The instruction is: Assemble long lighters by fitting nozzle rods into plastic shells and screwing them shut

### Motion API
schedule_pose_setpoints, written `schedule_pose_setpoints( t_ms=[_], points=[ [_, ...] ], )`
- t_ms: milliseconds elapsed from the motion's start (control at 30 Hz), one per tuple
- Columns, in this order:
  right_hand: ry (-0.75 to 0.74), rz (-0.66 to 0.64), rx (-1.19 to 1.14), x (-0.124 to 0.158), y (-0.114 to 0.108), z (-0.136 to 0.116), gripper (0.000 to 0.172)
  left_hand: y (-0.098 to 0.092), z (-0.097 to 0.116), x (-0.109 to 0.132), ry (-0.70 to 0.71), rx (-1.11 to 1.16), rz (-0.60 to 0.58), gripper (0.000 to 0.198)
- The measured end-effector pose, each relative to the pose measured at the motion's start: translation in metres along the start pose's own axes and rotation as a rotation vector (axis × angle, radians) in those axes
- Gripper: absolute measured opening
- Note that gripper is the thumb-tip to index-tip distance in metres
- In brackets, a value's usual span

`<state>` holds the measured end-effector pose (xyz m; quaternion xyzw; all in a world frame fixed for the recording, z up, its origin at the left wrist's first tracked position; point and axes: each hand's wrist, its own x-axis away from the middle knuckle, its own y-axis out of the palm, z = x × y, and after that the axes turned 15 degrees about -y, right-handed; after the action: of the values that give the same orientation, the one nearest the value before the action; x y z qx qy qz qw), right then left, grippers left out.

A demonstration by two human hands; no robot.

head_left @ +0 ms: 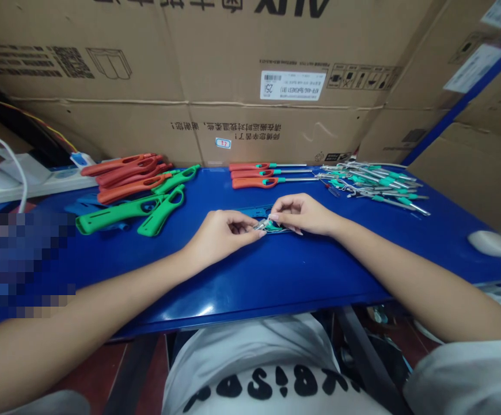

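Big cardboard boxes (233, 69) wall off the far side, so everything sits on one shallow strip of blue table (276, 271). The stock is laid out by kind, which looks deliberate, with each sort within arm's reach.

Far left there's a heap of orange handle shells (125, 173). Just nearer lie the green handle shells (147, 210), loosely fanned. Far centre, three orange lighters (268, 174) lie side by side with their metal nozzles pointing right, tidy as a finished row. Far right is a tangled pile of teal-and-metal rods (375, 181), close to the right arm. A white power strip (30, 178) sits at the left edge, and a pale rounded object (492, 243) at the right edge is too blurred to name.

Now to the middle. Both forearms come in low and meet over the table's centre. The left hand (220, 230) has its fingers curled in, thumb and forefinger pinched on one end of a small teal-and-metal piece (272, 226). The right hand (302, 213) pinches the other end with its fingertips, the remaining fingers tucked. Two-handed like that, the piece is probably being steadied because it's thin and fiddly. It sits just above the table, right over a blue shell (257, 211) lying flat between the hands. I can't tell whether the two are touching.
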<state>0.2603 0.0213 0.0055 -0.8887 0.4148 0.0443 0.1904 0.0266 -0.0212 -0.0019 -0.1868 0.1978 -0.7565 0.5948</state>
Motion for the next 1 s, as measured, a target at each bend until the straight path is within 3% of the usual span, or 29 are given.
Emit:
schedule_pose_setpoints(
  t_ms=[267,633,1000],
  points=[
    [-0.024,0.090,-0.030,0.000,0.006,0.000,0.043,0.004,-0.004,0.000,0.079,-0.015,0.031,0.025],
    [-0.013,0.076,-0.026,0.001,0.008,0.000,0.043,0.008,-0.012,0.000,0.186,-0.058,0.057,0.022],
    [-0.042,0.136,-0.035,-0.001,0.012,0.002,0.045,0.004,-0.003,0.000,0.106,-0.036,0.049,0.026]
  ],
)
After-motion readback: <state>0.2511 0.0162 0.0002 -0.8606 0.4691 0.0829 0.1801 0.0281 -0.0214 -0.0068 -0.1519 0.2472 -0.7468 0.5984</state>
